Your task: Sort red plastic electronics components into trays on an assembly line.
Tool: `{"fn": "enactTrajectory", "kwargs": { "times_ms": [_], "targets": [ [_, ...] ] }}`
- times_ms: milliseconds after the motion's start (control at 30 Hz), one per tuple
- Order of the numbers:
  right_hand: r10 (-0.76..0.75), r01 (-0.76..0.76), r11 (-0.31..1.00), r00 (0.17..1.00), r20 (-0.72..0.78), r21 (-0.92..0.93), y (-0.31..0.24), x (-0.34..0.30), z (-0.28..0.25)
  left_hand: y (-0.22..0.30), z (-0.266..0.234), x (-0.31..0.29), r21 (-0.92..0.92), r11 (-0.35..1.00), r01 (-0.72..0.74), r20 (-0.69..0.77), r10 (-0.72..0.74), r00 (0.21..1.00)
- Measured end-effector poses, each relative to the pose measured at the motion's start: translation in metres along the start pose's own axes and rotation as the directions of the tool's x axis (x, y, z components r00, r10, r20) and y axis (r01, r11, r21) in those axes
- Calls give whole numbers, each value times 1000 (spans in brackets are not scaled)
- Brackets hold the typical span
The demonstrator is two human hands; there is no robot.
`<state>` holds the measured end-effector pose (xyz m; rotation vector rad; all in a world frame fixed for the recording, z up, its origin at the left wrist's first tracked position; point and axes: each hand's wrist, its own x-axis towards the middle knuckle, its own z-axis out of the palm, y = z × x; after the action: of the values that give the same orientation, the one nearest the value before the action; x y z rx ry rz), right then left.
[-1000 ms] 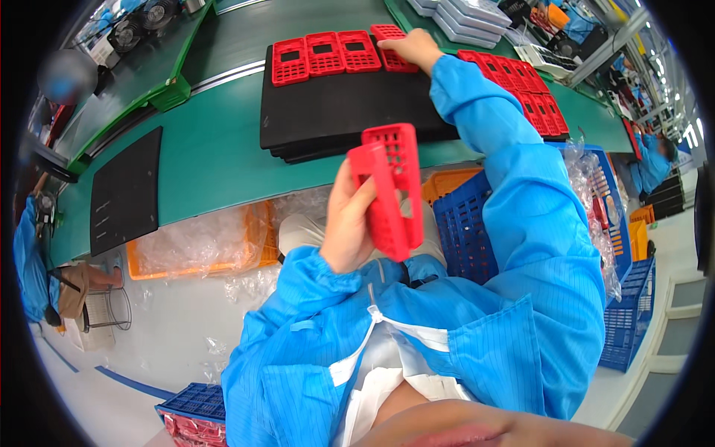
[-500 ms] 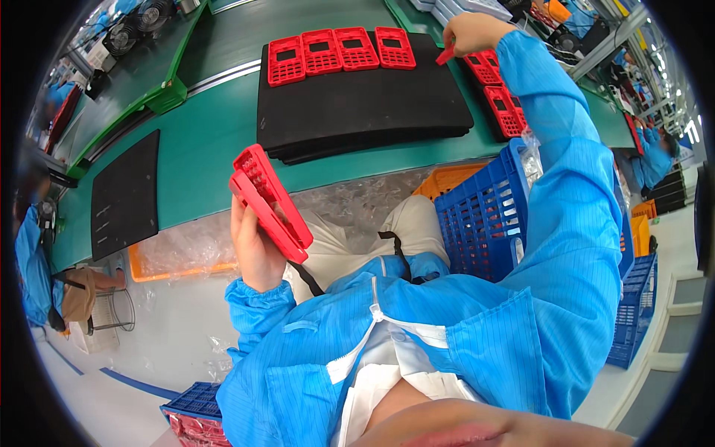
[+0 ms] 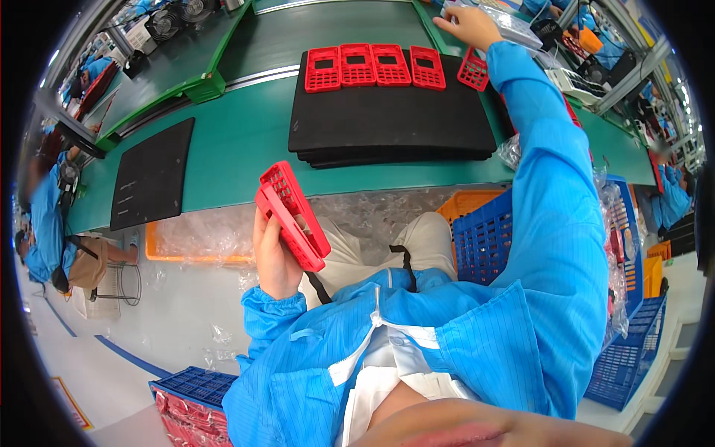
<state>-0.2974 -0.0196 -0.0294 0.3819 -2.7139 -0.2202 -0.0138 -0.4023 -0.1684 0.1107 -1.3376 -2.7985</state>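
Note:
Held upright and tilted in my left hand (image 3: 277,257) are red plastic keypad housings (image 3: 292,216), seemingly two shells together; my fingers wrap their lower left side. My right hand (image 3: 471,28) reaches to the far side of the table, fingers stretched and apart, holding nothing visible. Just below it a single red housing (image 3: 473,69) lies tilted at the far right corner of a stack of black mats (image 3: 395,123). Several more red housings (image 3: 375,65), face up with window and key holes showing, form a row along the far edge of that stack.
Pale trays (image 3: 514,30) stand beyond my right hand. A blue crate (image 3: 480,238) and an orange bin (image 3: 454,203) are by my right leg. Another black mat (image 3: 153,173) lies at left on the green table (image 3: 246,175). A co-worker (image 3: 48,216) is at far left.
The red piece at my right fingertips has been let go onto the mat's far right corner. My right hand has moved away from it, farther back and left. My left hand still holds its housings.

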Motion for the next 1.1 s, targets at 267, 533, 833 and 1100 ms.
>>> {"fn": "enactTrajectory", "kwargs": {
  "times_ms": [267, 533, 833, 1100],
  "targets": [
    [-14, 63, 940, 989, -149, 335, -30, 29, 55, -8, -8, -8, 5, 999, 37, -63, -37, 997],
    [-15, 4, 936, 1000, 28, 351, 39, -2, 40, 33, -3, 28, 148, 986, -80, -16, 84, 996],
    [-148, 77, 853, 984, 99, 516, -41, -99, 34, 40, 64, 202, 570, 818, 81, 138, -192, 972],
    [18, 39, 645, 998, -66, 763, -79, -128, 7, 26, 76, 170, 528, 849, 11, 150, -106, 983]
  ]
}}
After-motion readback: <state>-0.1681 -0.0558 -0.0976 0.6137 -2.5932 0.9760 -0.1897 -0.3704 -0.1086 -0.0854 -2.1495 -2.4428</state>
